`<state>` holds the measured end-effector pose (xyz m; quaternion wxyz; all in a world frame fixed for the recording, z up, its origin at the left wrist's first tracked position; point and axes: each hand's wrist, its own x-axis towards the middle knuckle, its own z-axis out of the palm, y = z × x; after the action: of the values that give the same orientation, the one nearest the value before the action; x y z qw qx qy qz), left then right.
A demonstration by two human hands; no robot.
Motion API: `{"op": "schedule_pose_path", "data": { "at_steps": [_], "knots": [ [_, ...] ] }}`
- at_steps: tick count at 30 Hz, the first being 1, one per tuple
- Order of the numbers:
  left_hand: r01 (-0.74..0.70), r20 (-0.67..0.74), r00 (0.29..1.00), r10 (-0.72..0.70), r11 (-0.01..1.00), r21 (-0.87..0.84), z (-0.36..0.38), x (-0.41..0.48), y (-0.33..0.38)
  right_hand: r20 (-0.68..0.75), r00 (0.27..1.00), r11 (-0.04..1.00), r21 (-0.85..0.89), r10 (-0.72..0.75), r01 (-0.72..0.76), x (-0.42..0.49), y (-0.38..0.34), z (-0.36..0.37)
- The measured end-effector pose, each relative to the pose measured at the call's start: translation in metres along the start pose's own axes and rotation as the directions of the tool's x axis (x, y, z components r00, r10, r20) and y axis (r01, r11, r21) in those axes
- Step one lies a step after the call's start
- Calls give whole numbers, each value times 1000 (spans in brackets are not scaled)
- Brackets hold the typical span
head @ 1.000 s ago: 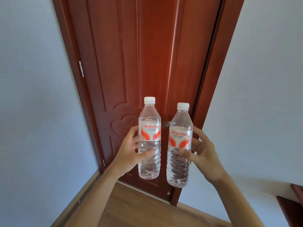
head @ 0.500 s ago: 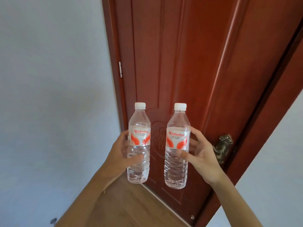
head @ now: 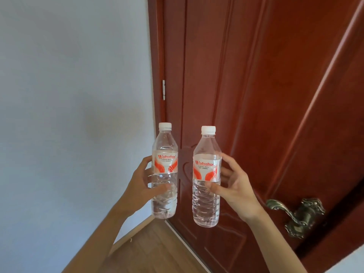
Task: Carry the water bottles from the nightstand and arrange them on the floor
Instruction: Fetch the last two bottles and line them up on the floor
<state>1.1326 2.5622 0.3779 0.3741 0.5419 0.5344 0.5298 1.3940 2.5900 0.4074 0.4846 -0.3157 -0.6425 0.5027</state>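
Note:
I hold two clear water bottles upright in front of me, each with a white cap and a red and white label. My left hand [head: 140,187] grips the left water bottle [head: 165,152] around its lower half. The right water bottle [head: 207,154] is in my right hand [head: 235,191], thumb in front and fingers behind it. Both bottles hang in the air side by side, a small gap between them, well above the wooden floor [head: 153,251].
A dark red wooden door [head: 256,85] fills the right side, close behind the bottles, with a brass lever handle [head: 295,215] at lower right. A pale wall [head: 69,95] stands on the left. Its skirting meets the floor in the corner below.
The view has swung left and closer to the door: the wall now fills the left and the door handle has come into sight. Both hands still hold the bottles upright.

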Motion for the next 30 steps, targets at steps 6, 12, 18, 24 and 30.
{"op": "schedule_pose_path", "data": {
  "at_steps": [6,12,18,24,30],
  "knots": [
    [-18,-14,1000,18,1000,-23,-23,56,-8,25,1000,1000,26,-5,5,68,9,14],
    [-15,-59,998,13,999,-37,-71,96,-20,75,997,1000,26,6,-8,132,29,48],
    [-10,-172,985,4,999,-34,-121,103,-29,194,981,999,40,6,-14,184,41,91],
    [12,-293,956,-8,1000,12,-171,104,-39,328,944,995,88,20,-52,236,60,152],
    [37,-464,886,-19,999,29,-218,91,-42,521,854,996,79,-12,-35,284,76,224]
  ]
}}
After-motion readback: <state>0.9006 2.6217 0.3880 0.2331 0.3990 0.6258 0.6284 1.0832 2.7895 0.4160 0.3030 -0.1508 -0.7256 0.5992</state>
